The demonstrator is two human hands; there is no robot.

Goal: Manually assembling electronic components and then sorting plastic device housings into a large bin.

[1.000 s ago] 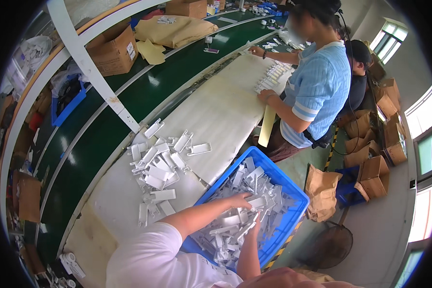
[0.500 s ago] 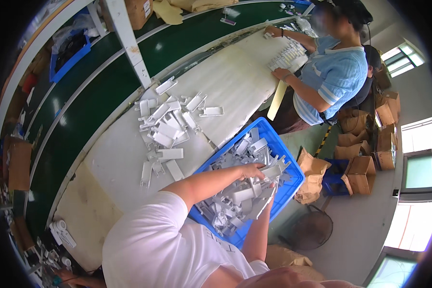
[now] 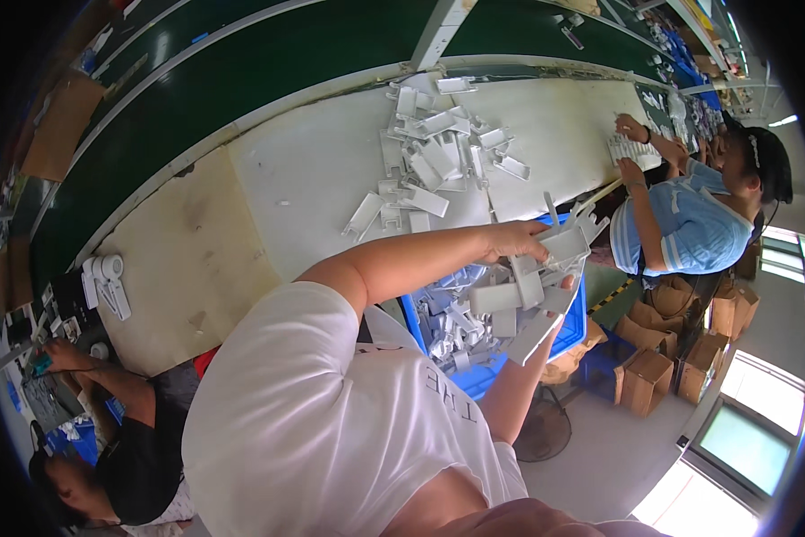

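Note:
Above a blue crate [image 3: 576, 315] I hold a bunch of white plastic housings [image 3: 529, 285] between my two hands. My left hand [image 3: 517, 240] reaches over from the left, its fingers closed on the upper part of the bunch. From below and to the right, my right hand [image 3: 561, 300] supports it with curled fingers, partly hidden behind the parts. These are channel-shaped pieces with small prongs, jumbled at different angles. Beneath them more white plastic parts [image 3: 456, 327] fill the crate. On the worktable beyond lies a loose pile of similar housings [image 3: 438, 157].
The pale worktable [image 3: 304, 170] borders a green conveyor belt [image 3: 286, 67] with a white post [image 3: 441, 34]. A co-worker in blue [image 3: 689, 224] handles rows of parts at right. Another person in black [image 3: 129, 438] works at lower left. Cardboard boxes [image 3: 644, 380] stand at right.
Both hands have lifted the bunch of housings up out of the crate. The view has swung left, so the pile and co-worker appear further right, and the person in black shows more.

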